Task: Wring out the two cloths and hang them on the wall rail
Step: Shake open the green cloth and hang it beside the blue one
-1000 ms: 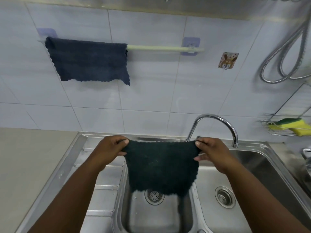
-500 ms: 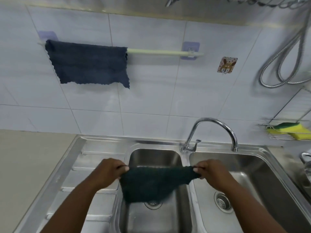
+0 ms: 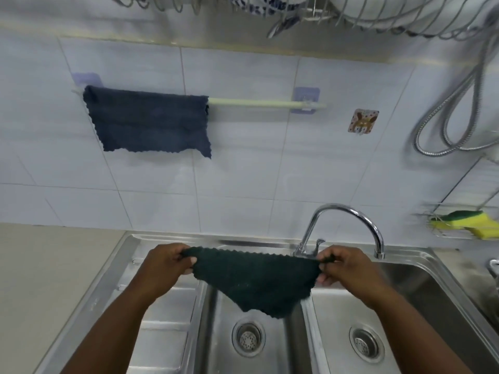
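Note:
A dark green cloth (image 3: 256, 282) is stretched between my hands above the left sink basin. My left hand (image 3: 167, 265) pinches its left top corner and my right hand (image 3: 343, 268) pinches its right top corner. The cloth hangs down in a slack triangle. A dark blue cloth (image 3: 148, 122) is draped over the left half of the pale wall rail (image 3: 264, 103) on the tiled wall. The right half of the rail is bare.
A chrome tap (image 3: 348, 220) arches over the divider of the steel double sink (image 3: 421, 255). A draining board lies at the left. A wire basket with a yellow-green sponge (image 3: 464, 222) hangs at the right. A dish rack (image 3: 351, 14) overhangs the wall. A shower hose (image 3: 459, 103) loops at right.
My hands dropped with the green cloth toward the sink, then rose a little and spread it again. The view has tilted up, showing more of the wall and the dish rack.

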Motion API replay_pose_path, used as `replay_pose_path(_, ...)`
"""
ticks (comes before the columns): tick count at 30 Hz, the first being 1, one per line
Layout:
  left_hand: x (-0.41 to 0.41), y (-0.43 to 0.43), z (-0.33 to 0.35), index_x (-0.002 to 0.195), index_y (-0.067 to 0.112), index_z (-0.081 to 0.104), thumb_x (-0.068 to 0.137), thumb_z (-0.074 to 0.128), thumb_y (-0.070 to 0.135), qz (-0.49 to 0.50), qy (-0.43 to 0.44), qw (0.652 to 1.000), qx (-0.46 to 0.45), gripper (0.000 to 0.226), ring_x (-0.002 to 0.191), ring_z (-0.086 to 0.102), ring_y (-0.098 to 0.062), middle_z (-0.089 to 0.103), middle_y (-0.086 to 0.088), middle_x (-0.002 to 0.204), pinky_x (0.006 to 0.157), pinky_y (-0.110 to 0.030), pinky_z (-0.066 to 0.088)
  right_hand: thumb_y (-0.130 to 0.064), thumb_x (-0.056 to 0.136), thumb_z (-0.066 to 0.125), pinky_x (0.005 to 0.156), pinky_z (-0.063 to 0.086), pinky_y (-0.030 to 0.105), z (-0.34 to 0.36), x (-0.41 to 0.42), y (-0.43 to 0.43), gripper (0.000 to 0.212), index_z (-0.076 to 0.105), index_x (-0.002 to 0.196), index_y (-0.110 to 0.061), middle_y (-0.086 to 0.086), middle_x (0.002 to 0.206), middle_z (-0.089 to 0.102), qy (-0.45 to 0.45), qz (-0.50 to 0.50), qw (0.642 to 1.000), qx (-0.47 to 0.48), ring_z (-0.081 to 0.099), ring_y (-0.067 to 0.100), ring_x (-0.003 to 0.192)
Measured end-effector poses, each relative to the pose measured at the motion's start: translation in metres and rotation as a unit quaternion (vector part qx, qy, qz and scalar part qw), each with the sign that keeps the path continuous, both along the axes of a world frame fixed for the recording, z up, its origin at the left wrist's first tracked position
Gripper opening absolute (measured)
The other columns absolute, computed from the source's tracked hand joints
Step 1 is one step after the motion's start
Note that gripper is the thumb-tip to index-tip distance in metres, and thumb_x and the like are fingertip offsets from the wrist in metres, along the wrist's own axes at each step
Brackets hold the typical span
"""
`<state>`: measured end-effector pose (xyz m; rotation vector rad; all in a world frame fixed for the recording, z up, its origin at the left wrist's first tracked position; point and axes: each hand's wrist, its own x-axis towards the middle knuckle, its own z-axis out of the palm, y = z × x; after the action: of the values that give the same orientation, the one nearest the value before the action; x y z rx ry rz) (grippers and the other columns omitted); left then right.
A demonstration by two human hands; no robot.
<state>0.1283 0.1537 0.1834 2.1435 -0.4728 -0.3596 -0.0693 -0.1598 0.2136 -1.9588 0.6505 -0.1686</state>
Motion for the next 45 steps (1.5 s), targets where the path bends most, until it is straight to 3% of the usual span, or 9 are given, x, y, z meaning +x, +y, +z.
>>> replay_pose_path(5,0.009,-0.012,0.019,0.089,0.027,0.076,0.081,0.074,0.008,0.086,-0.127,0.987,-0.045,0.02,0.077,0.064,-0.01,0.069,0.005,0.083,0.071,-0.016,0.047,0.003,0.083,0.067,0.051,0.053,0.017,0.019,0.023,-0.003,0.024,0.076,0.08,-0.02,0.008,0.077,0.072,-0.084,-0.089,0.988,-0.093,0.067,0.012,0.049)
replay_pose_path(9,0.021,-0.031,0.061,0.097,0.025,0.076,0.089,0.065,0.015,0.15,-0.096,0.977,-0.112,0.017,0.071,0.065,-0.018,0.073,-0.001,0.081,0.067,-0.026,0.054,-0.007,0.09,0.063,0.045,0.052,0.026,0.05,0.051,-0.007,0.015,0.075,0.091,-0.016,0.011,0.063,0.068,-0.173,-0.15,0.973,-0.024,0.063,0.018,0.043)
replay_pose_path(14,0.043,-0.056,0.129,0.098,0.013,0.072,0.093,0.058,0.006,0.146,0.012,0.935,-0.322,0.017,0.072,0.074,-0.029,0.076,-0.013,0.076,0.071,-0.037,0.061,-0.006,0.097,0.053,0.067,0.062,0.036,0.108,0.087,-0.006,0.014,0.066,0.099,-0.009,0.017,0.086,0.073,-0.307,-0.135,0.932,0.135,0.075,0.03,0.077)
replay_pose_path(22,0.08,-0.069,0.207,0.108,0.027,0.072,0.09,0.065,0.017,0.14,-0.141,0.902,-0.383,0.022,0.085,0.072,-0.007,0.074,0.007,0.097,0.073,-0.014,0.056,-0.013,0.094,0.059,0.095,0.052,0.028,0.169,0.124,-0.014,0.026,0.064,0.117,-0.025,-0.008,0.112,0.071,-0.351,-0.036,0.929,-0.113,0.067,0.005,0.103)
replay_pose_path(30,0.128,-0.09,0.241,0.102,0.026,0.072,0.091,0.063,0.011,0.127,-0.118,0.886,-0.431,0.02,0.096,0.071,-0.017,0.074,-0.003,0.104,0.093,-0.035,0.056,-0.012,0.092,0.062,0.101,0.049,0.026,0.202,0.176,-0.025,0.035,0.059,0.126,-0.022,-0.008,0.116,0.068,-0.377,-0.035,0.911,-0.162,0.063,0.0,0.106)
replay_pose_path(34,0.157,-0.101,0.243,0.105,0.026,0.074,0.091,0.065,0.014,0.129,-0.149,0.896,-0.397,0.021,0.099,0.07,-0.017,0.074,0.0,0.108,0.097,-0.036,0.054,-0.004,0.09,0.062,0.102,0.043,0.014,0.21,0.199,-0.036,0.045,0.054,0.132,-0.019,0.0,0.126,0.064,-0.357,-0.017,0.911,-0.203,0.06,0.006,0.114)
replay_pose_path(38,0.17,-0.108,0.231,0.115,0.023,0.07,0.093,0.061,0.013,0.097,-0.233,0.914,-0.318,0.026,0.105,0.064,-0.009,0.069,0.004,0.116,0.096,-0.013,0.046,-0.007,0.09,0.058,0.105,0.03,0.02,0.197,0.212,-0.049,0.062,0.037,0.146,-0.022,0.004,0.146,0.048,-0.259,0.025,0.885,-0.386,0.046,0.021,0.131)
replay_pose_path(40,0.176,-0.109,0.214,0.123,0.017,0.065,0.093,0.061,0.01,0.075,-0.303,0.916,-0.252,0.032,0.112,0.059,-0.011,0.066,-0.001,0.123,0.101,-0.016,0.041,-0.01,0.091,0.054,0.108,0.029,0.026,0.182,0.213,-0.053,0.066,0.028,0.15,-0.025,0.006,0.152,0.039,-0.188,0.062,0.864,-0.463,0.039,0.024,0.135)
replay_pose_path(45,0.194,-0.108,0.176,0.138,0.011,0.051,0.097,0.051,0.017,0.024,-0.469,0.883,-0.015,0.041,0.131,0.046,-0.035,0.054,-0.014,0.139,0.116,-0.035,0.023,-0.018,0.091,0.055,0.119,0.017,0.05,0.157,0.225,-0.059,0.066,0.027,0.15,-0.017,0.01,0.126,0.063,-0.131,0.04,0.724,-0.676,0.053,0.03,0.123)
